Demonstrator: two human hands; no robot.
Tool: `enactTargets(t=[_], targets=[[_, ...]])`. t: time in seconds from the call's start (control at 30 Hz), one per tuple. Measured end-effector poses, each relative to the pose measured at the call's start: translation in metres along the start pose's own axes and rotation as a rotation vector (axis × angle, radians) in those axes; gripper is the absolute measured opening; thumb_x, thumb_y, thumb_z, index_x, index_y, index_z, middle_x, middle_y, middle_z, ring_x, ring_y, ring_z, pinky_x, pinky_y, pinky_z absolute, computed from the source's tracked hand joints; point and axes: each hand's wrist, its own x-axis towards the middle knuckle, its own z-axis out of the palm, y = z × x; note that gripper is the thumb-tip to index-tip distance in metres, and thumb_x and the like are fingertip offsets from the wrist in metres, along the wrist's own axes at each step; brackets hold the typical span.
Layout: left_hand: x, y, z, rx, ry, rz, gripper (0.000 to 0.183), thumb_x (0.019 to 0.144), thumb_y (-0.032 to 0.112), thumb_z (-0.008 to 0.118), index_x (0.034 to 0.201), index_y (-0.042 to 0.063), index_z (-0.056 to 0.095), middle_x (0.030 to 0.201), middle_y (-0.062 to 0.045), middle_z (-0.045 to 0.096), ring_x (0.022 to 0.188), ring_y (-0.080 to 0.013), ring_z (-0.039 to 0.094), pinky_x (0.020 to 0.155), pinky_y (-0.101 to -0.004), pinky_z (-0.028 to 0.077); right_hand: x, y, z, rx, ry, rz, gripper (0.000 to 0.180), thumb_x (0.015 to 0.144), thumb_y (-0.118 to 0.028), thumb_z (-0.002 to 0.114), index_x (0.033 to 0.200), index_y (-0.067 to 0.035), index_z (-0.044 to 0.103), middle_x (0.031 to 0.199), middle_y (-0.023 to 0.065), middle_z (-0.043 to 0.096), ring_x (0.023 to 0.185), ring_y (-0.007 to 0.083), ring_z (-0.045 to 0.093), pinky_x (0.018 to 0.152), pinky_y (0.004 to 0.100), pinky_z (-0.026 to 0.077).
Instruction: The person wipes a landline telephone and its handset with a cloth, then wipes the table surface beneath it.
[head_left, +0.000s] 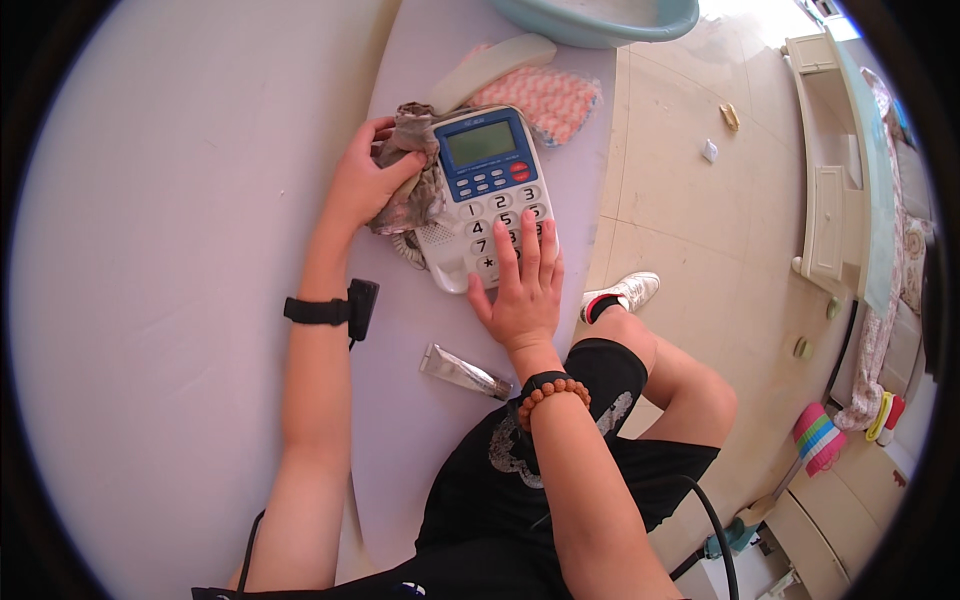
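Observation:
A white and blue corded desk telephone lies face up on the pale tabletop, its display and number keys facing up. My left hand grips a crumpled grey-brown cloth against the phone's left side. Spread over the lower right keys, my right hand rests on the phone with its fingers apart. The detached white handset lies beyond the phone, partly on a pink and white patterned cloth. Part of the coiled cord shows below the grey-brown cloth.
A silver squeeze tube lies near my lap. At the far end of the table stands a light blue basin. The table's right edge drops to a tiled floor with small litter. A white cabinet stands further right.

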Motion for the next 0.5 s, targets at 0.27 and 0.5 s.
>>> enactTargets(t=[0.27,0.5], targets=[[0.005,0.013,0.012,0.304,0.135,0.08,0.037,0.091,0.028,0.073,0.117,0.002,0.071,0.114,-0.02,0.072,0.104,-0.0399,0.07,0.092,-0.0459,0.056,-0.001,0.005,-0.001,0.009,-0.002,0.007,0.083,0.091,-0.046,0.076,0.165,-0.022,0.047,0.175,0.0138,0.037,0.162,0.0412,0.031,0.124,0.0614,0.033],[-0.014,0.006,0.026,0.336,0.32,0.174,0.032,0.094,0.014,0.065,0.124,0.007,0.073,0.121,-0.016,0.075,0.112,-0.0407,0.07,0.094,-0.0456,0.056,0.001,0.002,-0.003,0.008,-0.026,0.021,0.082,0.091,-0.046,0.076,0.165,-0.023,0.047,0.175,0.0131,0.036,0.162,0.0407,0.03,0.123,0.0617,0.034]])
